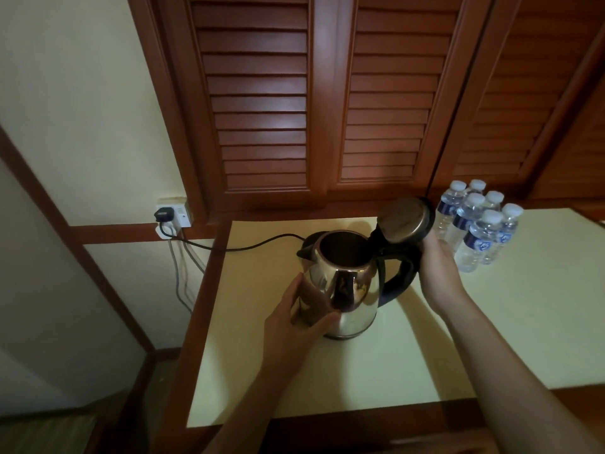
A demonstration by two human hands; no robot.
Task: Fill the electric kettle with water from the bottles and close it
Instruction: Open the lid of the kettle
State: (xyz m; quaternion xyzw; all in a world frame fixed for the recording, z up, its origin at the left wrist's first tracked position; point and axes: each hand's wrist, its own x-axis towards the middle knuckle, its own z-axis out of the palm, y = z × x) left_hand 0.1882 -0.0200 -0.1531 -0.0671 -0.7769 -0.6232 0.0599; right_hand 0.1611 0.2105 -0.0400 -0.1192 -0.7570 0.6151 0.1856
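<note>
A shiny steel electric kettle (347, 290) with a black handle stands in the middle of the cream table (376, 371). Its hinged lid (404, 221) is flipped up and the inside looks dark. My left hand (294, 326) wraps around the kettle's lower left side. My right hand (437, 267) is at the top of the black handle, just behind the raised lid, fingers curled around it. Several clear water bottles (478, 224) with white caps and blue labels stand together to the right of the kettle, all capped.
A black cord (248, 245) runs from the kettle's back to a wall socket (173, 213) at the left. Brown louvred doors (294, 109) rise directly behind the table. The table's wooden front edge (327, 424) is close to me.
</note>
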